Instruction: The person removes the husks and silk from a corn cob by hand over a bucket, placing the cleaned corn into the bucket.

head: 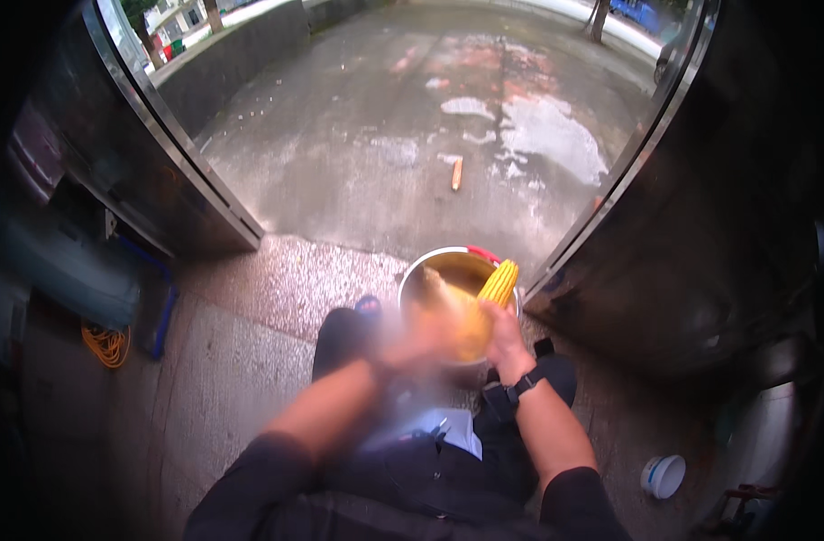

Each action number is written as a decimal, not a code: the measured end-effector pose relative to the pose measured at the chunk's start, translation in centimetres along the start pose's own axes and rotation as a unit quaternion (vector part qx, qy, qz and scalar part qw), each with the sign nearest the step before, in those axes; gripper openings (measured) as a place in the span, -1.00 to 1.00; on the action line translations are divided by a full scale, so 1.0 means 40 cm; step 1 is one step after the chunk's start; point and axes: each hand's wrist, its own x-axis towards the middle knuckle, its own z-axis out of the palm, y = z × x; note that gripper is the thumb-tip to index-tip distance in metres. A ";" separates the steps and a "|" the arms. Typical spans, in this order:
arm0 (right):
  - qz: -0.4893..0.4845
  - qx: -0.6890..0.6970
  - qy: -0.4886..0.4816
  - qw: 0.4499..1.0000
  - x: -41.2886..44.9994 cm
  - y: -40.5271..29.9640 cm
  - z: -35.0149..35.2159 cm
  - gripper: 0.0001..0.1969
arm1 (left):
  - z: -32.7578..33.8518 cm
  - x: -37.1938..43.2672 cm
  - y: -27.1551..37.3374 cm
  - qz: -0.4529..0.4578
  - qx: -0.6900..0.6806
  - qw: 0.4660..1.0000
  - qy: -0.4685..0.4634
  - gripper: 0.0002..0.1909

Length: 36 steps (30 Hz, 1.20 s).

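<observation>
My right hand (505, 338) grips a yellow corn cob (499, 284) by its lower end and holds it tilted over the right side of a round bucket. The bucket (405, 274) has a pale rim with a red part at its far edge, and something yellow, probably corn, lies inside. Blurred, my left hand (429, 341) is over the left part of the bucket; its fingers and whatever it may hold cannot be made out. The bucket stands in front of my knees, by the doorway.
A bare cob (456, 174) lies on the wet concrete outside. Metal door frames (182, 152) rise on both sides. Orange cord (106, 345) hangs in a coil at the left, near a blue frame (170, 311). A small white tub (663, 477) lies tipped at the lower right.
</observation>
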 end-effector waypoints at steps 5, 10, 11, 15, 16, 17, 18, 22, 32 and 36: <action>-0.025 0.036 -0.029 0.999 -0.012 -0.003 -0.020 -0.76 | -0.004 0.019 -0.014 0.028 0.018 0.999 -0.002 -0.63; -0.033 0.093 0.003 0.995 0.010 -0.015 0.028 -0.77 | -0.066 0.071 -0.035 0.123 0.157 0.978 0.060 -0.60; -0.025 0.116 0.011 0.993 0.019 -0.009 0.053 -0.76 | -0.109 0.086 -0.047 0.165 0.217 0.959 0.082 -0.59; -0.050 0.097 0.048 0.993 0.074 -0.037 -0.018 -0.75 | -0.013 0.085 0.074 0.179 0.391 0.898 0.093 -0.58; -0.057 0.086 0.046 0.994 0.078 -0.042 -0.006 -0.74 | -0.013 0.089 0.091 0.208 0.424 0.877 0.092 -0.57; -0.069 0.078 0.057 0.993 0.081 -0.043 0.007 -0.72 | -0.015 0.085 0.102 0.210 0.409 0.885 0.072 -0.59; -0.067 0.065 0.055 0.994 0.097 -0.041 0.006 -0.72 | -0.002 0.075 0.130 0.198 0.432 0.876 0.079 -0.60; -0.096 0.028 0.060 0.993 0.179 -0.025 -0.003 -0.68 | -0.016 0.109 0.139 0.240 0.530 0.796 0.165 -0.69; -0.121 -0.022 0.158 0.980 0.174 -0.030 0.044 -0.61 | -0.035 0.152 0.143 0.216 0.520 0.809 0.169 -0.74; -0.120 -0.030 0.134 0.983 0.165 -0.042 0.049 -0.59 | -0.047 0.169 0.101 0.269 0.476 0.816 0.188 -0.79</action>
